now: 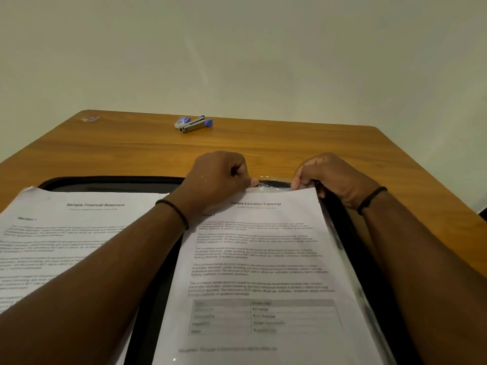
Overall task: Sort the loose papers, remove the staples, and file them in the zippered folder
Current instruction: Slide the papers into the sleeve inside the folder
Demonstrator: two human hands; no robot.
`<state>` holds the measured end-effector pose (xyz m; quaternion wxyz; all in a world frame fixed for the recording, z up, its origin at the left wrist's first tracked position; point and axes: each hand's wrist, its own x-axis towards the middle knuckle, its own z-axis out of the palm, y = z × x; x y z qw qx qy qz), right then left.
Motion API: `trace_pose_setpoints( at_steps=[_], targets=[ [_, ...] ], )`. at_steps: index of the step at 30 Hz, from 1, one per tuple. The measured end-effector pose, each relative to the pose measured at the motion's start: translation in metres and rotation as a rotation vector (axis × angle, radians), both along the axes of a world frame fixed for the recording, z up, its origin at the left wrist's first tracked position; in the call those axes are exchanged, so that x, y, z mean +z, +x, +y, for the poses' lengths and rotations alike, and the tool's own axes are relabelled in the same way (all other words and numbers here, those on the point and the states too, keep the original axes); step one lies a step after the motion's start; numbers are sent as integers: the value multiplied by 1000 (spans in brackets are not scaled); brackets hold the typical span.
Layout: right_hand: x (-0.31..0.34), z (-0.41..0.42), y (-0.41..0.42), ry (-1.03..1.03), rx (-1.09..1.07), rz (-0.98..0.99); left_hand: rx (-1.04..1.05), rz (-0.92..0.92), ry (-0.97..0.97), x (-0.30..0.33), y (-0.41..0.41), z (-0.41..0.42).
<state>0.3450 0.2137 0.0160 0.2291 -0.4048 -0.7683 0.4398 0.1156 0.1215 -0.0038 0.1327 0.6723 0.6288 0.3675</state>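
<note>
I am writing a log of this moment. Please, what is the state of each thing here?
Zippered folder: lying open on the table.
Education transcript: top edge pinched by both hands, at a clear sleeve.
Financial statement: lying flat, on folder's left side.
Stapler: idle, far on table.
Left hand: pinching.
Right hand: pinching.

- Two bare arms show, with no sleeves on them.
- The left hand [218,177] has a thin black band of small beads around its wrist.
- The right hand [334,177] has a thin black band around its wrist too.
- No rings show.
</note>
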Motion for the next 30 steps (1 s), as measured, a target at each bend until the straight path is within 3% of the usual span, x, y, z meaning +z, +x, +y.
trace_pose_setpoints(
  at_steps=[4,15,25,30],
  targets=[
    [1,-1,1,17,34,-31,-34,42,-15,3,1,-1],
    [-8,9,7,-103,0,182,-10,72,-74,4,4,-1],
    [-6,7,12,-140,82,173,-103,-91,-172,13,12,-8],
    [-5,4,11,-164,23,239,-73,-53,-129,4,11,-5]
  ],
)
